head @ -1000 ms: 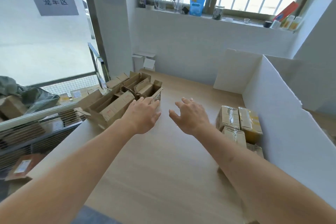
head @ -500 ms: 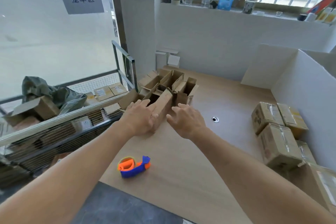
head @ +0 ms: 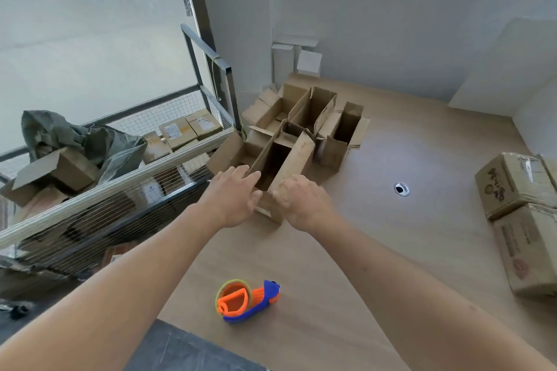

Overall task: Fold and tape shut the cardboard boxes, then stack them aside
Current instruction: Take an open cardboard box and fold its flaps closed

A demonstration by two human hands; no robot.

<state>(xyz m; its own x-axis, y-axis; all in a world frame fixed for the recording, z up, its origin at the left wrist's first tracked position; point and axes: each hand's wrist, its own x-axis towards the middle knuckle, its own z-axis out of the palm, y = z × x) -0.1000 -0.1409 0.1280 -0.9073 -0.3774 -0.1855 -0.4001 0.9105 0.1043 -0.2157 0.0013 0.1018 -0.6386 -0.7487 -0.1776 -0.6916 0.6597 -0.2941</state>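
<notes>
An open cardboard box [head: 297, 159] stands at the near end of a cluster of open boxes [head: 304, 113] on the wooden table [head: 376, 250]. My left hand [head: 233, 199] grips its near left corner, fingers on the left wall's rim. My right hand [head: 301, 202] grips the near right corner, fingers curled over the right wall's edge. An orange and blue tape dispenser [head: 245, 301] lies on the table near me, between my forearms. Taped boxes [head: 524, 226] are stacked at the right edge.
A wire cage cart [head: 120, 166] with boxes and a grey bag stands left of the table. A round cable hole [head: 401, 189] sits in the tabletop. White panels [head: 494, 69] stand at the back right, small white boxes [head: 297, 59] at the back.
My view tilted down and left. Both hands reached forward from above the bare table and took hold of the nearest open box's near corners.
</notes>
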